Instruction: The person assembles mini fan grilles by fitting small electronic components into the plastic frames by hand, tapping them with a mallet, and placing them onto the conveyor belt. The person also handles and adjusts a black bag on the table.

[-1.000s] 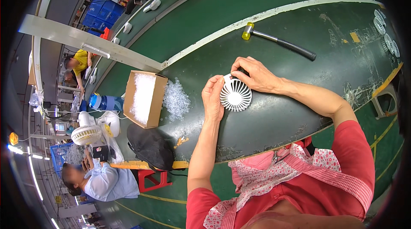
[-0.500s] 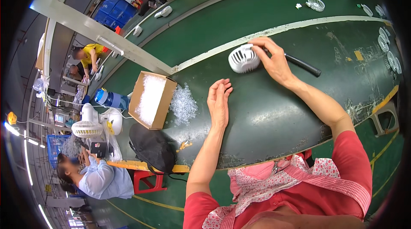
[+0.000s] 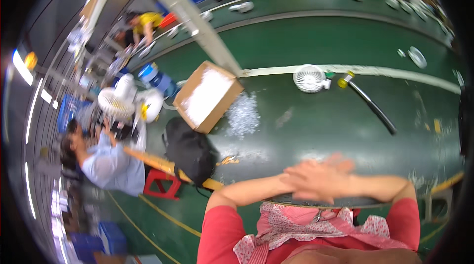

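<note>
My left hand [image 3: 340,163] and my right hand [image 3: 316,182] are crossed over each other just above the near edge of the green table. Both are blurred by motion; the fingers look stretched out, with nothing visible in them. The right hand covers part of the left. Farther off, a white round fan head [image 3: 309,79] lies grille up against the pale rail, a small green piece at its right side. Beside it rests a hammer [image 3: 371,103] with a yellow head and a dark handle, its handle slanting toward the right.
A cardboard box [image 3: 223,107] of small clear parts stands left, with a loose pile of them [image 3: 244,116] beside it. Near it are a black bag [image 3: 190,150], a blue bottle [image 3: 159,80] and a white fan [image 3: 117,100]. White fan parts lie on the far belt [image 3: 321,32]. Other people sit at left.
The right hand has let go of the white fan head, which now lies by the rail near the hammer. Both hands have drawn back to the near edge and come together. The view has shifted.
</note>
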